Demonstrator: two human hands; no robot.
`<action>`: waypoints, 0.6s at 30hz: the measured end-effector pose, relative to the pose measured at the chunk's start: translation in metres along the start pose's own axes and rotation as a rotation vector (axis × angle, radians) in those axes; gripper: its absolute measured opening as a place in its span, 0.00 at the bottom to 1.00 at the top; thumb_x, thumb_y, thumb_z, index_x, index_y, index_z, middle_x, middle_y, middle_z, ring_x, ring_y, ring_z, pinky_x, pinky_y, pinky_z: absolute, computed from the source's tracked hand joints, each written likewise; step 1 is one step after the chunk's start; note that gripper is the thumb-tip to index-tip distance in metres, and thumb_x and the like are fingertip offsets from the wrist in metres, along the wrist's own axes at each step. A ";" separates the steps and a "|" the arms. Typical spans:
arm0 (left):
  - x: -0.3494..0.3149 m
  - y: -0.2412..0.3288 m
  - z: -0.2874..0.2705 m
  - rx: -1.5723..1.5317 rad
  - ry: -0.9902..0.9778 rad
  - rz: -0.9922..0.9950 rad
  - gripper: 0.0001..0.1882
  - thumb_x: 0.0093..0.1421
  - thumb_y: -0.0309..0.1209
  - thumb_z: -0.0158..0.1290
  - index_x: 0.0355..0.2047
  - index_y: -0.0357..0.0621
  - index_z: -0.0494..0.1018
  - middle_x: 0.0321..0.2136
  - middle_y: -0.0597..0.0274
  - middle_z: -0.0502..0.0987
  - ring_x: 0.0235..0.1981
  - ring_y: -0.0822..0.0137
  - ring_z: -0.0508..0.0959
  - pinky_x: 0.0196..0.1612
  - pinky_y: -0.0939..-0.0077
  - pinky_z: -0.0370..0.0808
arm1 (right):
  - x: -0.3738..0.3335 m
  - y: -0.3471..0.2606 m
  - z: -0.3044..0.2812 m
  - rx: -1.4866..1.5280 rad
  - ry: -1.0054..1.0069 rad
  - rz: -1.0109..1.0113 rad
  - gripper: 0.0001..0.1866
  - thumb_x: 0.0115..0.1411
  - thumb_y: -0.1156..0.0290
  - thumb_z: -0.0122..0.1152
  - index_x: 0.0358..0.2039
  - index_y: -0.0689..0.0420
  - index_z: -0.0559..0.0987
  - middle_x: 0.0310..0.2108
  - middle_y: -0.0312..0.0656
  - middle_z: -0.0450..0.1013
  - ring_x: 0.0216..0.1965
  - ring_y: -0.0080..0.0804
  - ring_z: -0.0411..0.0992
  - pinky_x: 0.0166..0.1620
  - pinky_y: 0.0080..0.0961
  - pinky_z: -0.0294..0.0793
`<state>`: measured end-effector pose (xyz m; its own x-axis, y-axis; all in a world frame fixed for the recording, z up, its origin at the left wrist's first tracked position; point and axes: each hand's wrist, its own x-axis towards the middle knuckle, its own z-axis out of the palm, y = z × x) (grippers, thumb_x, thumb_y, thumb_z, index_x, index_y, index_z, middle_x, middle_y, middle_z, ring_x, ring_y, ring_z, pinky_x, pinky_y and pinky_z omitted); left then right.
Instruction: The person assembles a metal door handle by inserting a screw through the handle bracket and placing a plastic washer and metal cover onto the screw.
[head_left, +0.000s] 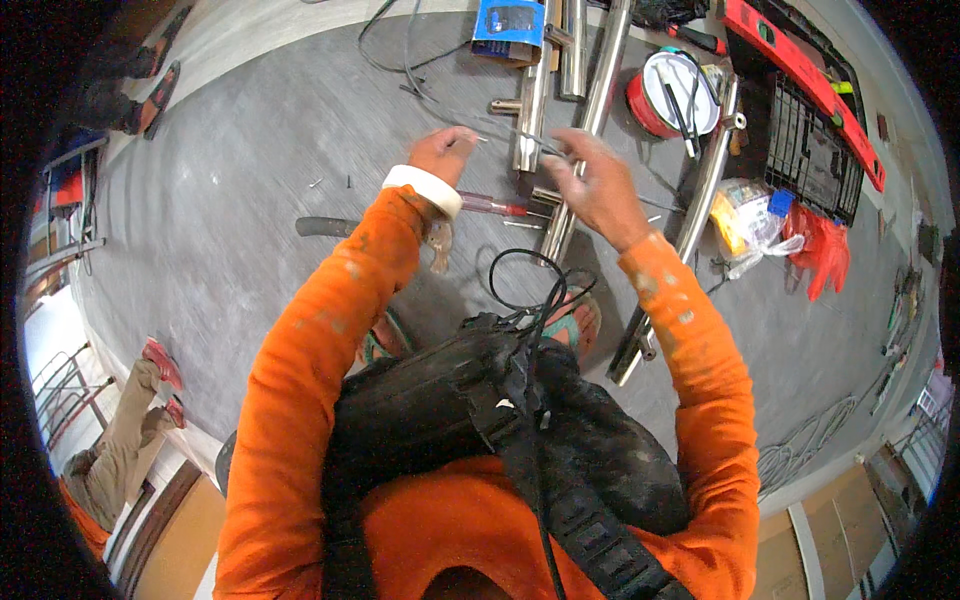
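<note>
My left hand [443, 155], with a white tape roll [423, 190] around its wrist, is closed in a pinch. A small pale tip shows at its fingers, too blurred to name. Opposite it, my right hand [603, 190] is closed, with a thin grey cable [545, 147] between thumb and fingers; motion smears it. Below my left hand lie a screwdriver with a clear red handle [490, 204] and a tool with a dark curved grip [328, 227], partly hidden by my forearm. Shiny metal tubes [597, 105] lie beyond and beside my right hand.
A blue box [510, 30] sits on the tubes. To the right are a red-and-white bucket [655, 95], a red spirit level [810, 85], a black crate [815, 150], a plastic bag [750, 220] and red gloves [822, 250]. A black cord [540, 300] loops by my feet. Other people are at left.
</note>
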<state>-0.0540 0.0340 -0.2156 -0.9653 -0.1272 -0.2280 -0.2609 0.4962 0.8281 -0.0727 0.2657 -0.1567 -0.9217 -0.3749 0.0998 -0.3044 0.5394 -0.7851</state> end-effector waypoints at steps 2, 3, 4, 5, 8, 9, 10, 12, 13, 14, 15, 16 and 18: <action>-0.001 0.027 0.005 -0.388 -0.123 -0.238 0.12 0.57 0.37 0.49 0.37 0.43 0.74 0.34 0.66 0.75 0.36 0.71 0.74 0.38 0.74 0.70 | 0.018 -0.002 0.022 0.035 -0.060 -0.144 0.12 0.54 0.67 0.55 0.37 0.59 0.73 0.35 0.49 0.72 0.37 0.47 0.71 0.39 0.37 0.69; 0.000 0.035 0.009 -0.543 -0.152 -0.339 0.12 0.57 0.37 0.49 0.38 0.45 0.72 0.35 0.66 0.74 0.36 0.71 0.73 0.38 0.73 0.70 | 0.023 -0.001 0.025 0.058 -0.093 -0.110 0.12 0.54 0.67 0.54 0.37 0.58 0.73 0.34 0.49 0.72 0.37 0.47 0.71 0.39 0.37 0.69; 0.000 0.039 0.009 -0.699 -0.169 -0.442 0.13 0.57 0.36 0.49 0.40 0.46 0.71 0.37 0.66 0.73 0.36 0.70 0.73 0.38 0.72 0.70 | 0.029 -0.003 0.031 0.084 -0.133 -0.084 0.12 0.54 0.66 0.54 0.38 0.58 0.73 0.34 0.49 0.73 0.37 0.47 0.71 0.39 0.38 0.69; 0.001 0.040 0.008 -0.857 -0.186 -0.542 0.13 0.57 0.36 0.49 0.42 0.47 0.70 0.38 0.66 0.73 0.36 0.70 0.73 0.38 0.71 0.70 | 0.033 -0.006 0.035 0.109 -0.173 -0.057 0.12 0.54 0.66 0.54 0.38 0.57 0.73 0.34 0.49 0.73 0.37 0.47 0.71 0.39 0.38 0.69; 0.003 0.019 0.006 -0.943 -0.216 -0.586 0.16 0.57 0.38 0.49 0.44 0.49 0.68 0.41 0.65 0.71 0.38 0.70 0.72 0.40 0.66 0.69 | 0.039 -0.008 0.046 0.098 -0.160 0.007 0.11 0.54 0.66 0.54 0.38 0.55 0.73 0.30 0.48 0.74 0.34 0.48 0.72 0.37 0.38 0.70; 0.003 0.010 0.005 -0.973 -0.232 -0.591 0.15 0.57 0.39 0.49 0.44 0.49 0.68 0.41 0.65 0.72 0.39 0.70 0.72 0.41 0.66 0.68 | 0.041 -0.008 0.048 0.101 -0.159 0.017 0.11 0.55 0.65 0.54 0.37 0.55 0.73 0.29 0.48 0.74 0.33 0.48 0.72 0.37 0.38 0.70; 0.002 0.012 0.003 -0.911 -0.230 -0.585 0.16 0.57 0.40 0.48 0.44 0.48 0.68 0.41 0.64 0.72 0.39 0.67 0.72 0.42 0.64 0.68 | 0.043 -0.006 0.047 0.096 -0.226 0.007 0.11 0.55 0.65 0.54 0.37 0.55 0.73 0.29 0.49 0.74 0.33 0.49 0.72 0.36 0.38 0.70; 0.000 0.014 0.001 -0.785 -0.224 -0.575 0.18 0.57 0.41 0.47 0.45 0.46 0.68 0.42 0.63 0.72 0.40 0.63 0.72 0.44 0.60 0.67 | 0.050 0.014 0.052 0.074 -0.158 -0.016 0.11 0.55 0.64 0.54 0.37 0.55 0.73 0.29 0.50 0.73 0.33 0.49 0.72 0.36 0.38 0.70; 0.001 0.003 -0.002 -0.469 -0.179 -0.409 0.20 0.57 0.43 0.47 0.46 0.45 0.67 0.44 0.60 0.71 0.42 0.59 0.71 0.46 0.58 0.66 | 0.057 0.021 0.053 0.065 -0.125 -0.034 0.11 0.55 0.64 0.54 0.36 0.54 0.73 0.29 0.50 0.73 0.33 0.49 0.72 0.36 0.38 0.70; 0.002 -0.017 -0.009 -0.152 -0.127 -0.247 0.22 0.57 0.44 0.46 0.46 0.44 0.67 0.45 0.58 0.71 0.44 0.56 0.71 0.47 0.55 0.65 | 0.067 0.024 0.049 0.024 -0.154 0.035 0.10 0.55 0.65 0.54 0.36 0.54 0.74 0.29 0.51 0.73 0.33 0.49 0.72 0.35 0.38 0.70; 0.000 -0.037 -0.016 0.167 -0.076 -0.086 0.24 0.57 0.46 0.45 0.47 0.43 0.67 0.46 0.55 0.70 0.46 0.53 0.70 0.49 0.53 0.64 | 0.076 0.025 0.048 -0.023 -0.141 0.034 0.10 0.54 0.67 0.54 0.36 0.54 0.74 0.28 0.52 0.73 0.32 0.50 0.72 0.36 0.39 0.70; -0.002 -0.049 -0.020 0.377 -0.030 -0.150 0.26 0.57 0.47 0.45 0.49 0.42 0.65 0.49 0.52 0.67 0.49 0.51 0.67 0.51 0.53 0.62 | 0.083 0.037 0.050 -0.091 -0.150 0.015 0.10 0.54 0.68 0.54 0.36 0.54 0.74 0.28 0.52 0.73 0.32 0.50 0.72 0.36 0.40 0.70; -0.007 -0.067 -0.031 0.798 0.062 -0.282 0.31 0.56 0.49 0.45 0.54 0.42 0.60 0.55 0.46 0.59 0.55 0.48 0.61 0.55 0.52 0.59 | 0.091 0.047 0.056 -0.200 -0.168 -0.021 0.10 0.53 0.69 0.53 0.37 0.53 0.74 0.28 0.52 0.73 0.32 0.51 0.72 0.36 0.42 0.69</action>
<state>-0.0295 -0.0252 -0.2539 -0.8698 -0.3725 -0.3235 -0.4306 0.8932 0.1294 -0.1573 0.2145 -0.2188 -0.8667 -0.4988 -0.0015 -0.3799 0.6621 -0.6461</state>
